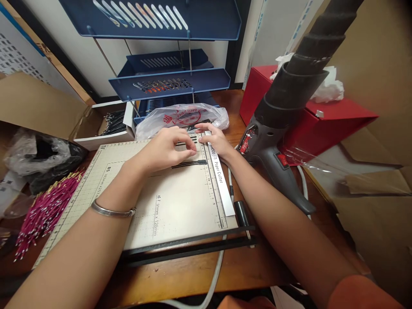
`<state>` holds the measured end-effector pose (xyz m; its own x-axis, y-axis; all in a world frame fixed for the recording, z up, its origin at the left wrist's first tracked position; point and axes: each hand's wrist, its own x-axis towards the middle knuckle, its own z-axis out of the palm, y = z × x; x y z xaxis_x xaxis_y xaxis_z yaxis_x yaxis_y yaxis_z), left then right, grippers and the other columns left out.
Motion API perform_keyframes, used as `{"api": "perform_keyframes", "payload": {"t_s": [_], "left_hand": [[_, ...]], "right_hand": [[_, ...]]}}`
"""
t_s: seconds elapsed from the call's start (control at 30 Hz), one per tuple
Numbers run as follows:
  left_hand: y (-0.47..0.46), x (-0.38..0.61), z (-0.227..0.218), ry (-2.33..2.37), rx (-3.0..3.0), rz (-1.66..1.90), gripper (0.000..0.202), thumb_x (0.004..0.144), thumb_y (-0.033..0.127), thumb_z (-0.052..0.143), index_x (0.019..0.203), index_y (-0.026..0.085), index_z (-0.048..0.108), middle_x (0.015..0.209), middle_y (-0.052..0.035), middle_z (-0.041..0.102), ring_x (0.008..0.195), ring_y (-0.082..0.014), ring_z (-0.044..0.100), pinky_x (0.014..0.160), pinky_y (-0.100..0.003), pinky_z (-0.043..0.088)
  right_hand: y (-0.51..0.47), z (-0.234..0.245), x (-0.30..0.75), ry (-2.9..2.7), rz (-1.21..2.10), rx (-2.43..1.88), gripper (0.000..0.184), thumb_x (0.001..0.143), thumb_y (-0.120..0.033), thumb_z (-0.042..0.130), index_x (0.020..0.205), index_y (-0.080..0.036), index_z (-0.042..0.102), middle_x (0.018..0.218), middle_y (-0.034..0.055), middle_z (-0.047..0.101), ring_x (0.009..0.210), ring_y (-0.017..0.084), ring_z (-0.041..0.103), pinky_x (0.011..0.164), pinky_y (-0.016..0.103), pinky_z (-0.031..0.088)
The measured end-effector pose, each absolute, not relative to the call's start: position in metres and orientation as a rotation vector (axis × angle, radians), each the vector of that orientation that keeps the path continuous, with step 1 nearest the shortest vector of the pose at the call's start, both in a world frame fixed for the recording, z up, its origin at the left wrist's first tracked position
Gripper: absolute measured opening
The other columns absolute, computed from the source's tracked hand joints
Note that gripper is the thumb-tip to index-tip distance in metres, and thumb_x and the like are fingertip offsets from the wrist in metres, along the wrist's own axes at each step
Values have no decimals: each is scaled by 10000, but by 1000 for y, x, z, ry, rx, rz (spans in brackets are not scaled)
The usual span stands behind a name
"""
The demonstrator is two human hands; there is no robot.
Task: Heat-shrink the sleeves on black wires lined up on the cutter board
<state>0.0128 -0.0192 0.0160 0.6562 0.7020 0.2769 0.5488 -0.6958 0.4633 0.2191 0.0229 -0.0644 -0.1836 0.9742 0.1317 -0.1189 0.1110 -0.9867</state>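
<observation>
Over the top of a cream paper cutter board point(180, 193), my left hand point(172, 148) bends its fingers, with thumb and index tips meeting in a loop. Whatever those tips pinch, if anything, is hidden. My right hand point(215, 139) rests by the cutter's white printed strip point(220, 180), its thumb and index finger apart and nothing visible between them. Several thin black cables point(189, 163) lie across the board just below my left fingertips. Short black ends point(194, 139) show between the two hands, partly covered by the left one.
A clear plastic bag point(185, 115) lies behind the board, below a blue shelf rack point(174, 83). A grey heat gun point(273, 128) stands right, before a red box point(341, 124). Left are a white box point(106, 139) of black cables and a magenta cable bundle point(48, 210).
</observation>
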Motion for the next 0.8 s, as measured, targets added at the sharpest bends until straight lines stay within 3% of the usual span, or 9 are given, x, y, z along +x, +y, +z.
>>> {"api": "perform_keyframes", "payload": {"t_s": [0.17,0.37,0.6,0.8], "left_hand": [[-23,16,16,899,2445,523,188,900,357,728,806,226,824,854,-31,794,797,-196,673,931,-407,519],[-20,14,15,913,2437,478,196,895,361,717,799,226,822,852,-37,791,804,-203,690,886,-399,523],[-20,14,15,950,2446,436,201,898,369,709,817,223,820,861,-38,790,798,-201,686,864,-385,521],[-17,11,12,1106,2559,447,206,919,328,668,864,219,833,924,-63,796,849,-231,679,860,-398,484]], "right_hand": [[20,-63,218,-1288,1322,-955,547,535,-302,712,1078,-242,677,1119,58,710,1234,341,642,1212,596,478],[19,-64,218,-1277,1333,-936,528,547,-302,708,1072,-255,671,1119,52,715,1258,335,641,1256,604,446],[18,-61,218,-1316,1313,-974,549,551,-325,696,1094,-249,661,1144,64,717,1243,336,646,1207,594,484],[22,-63,221,-1351,1281,-940,568,551,-325,725,1111,-244,670,1173,79,730,1335,356,614,1233,589,468]]}}
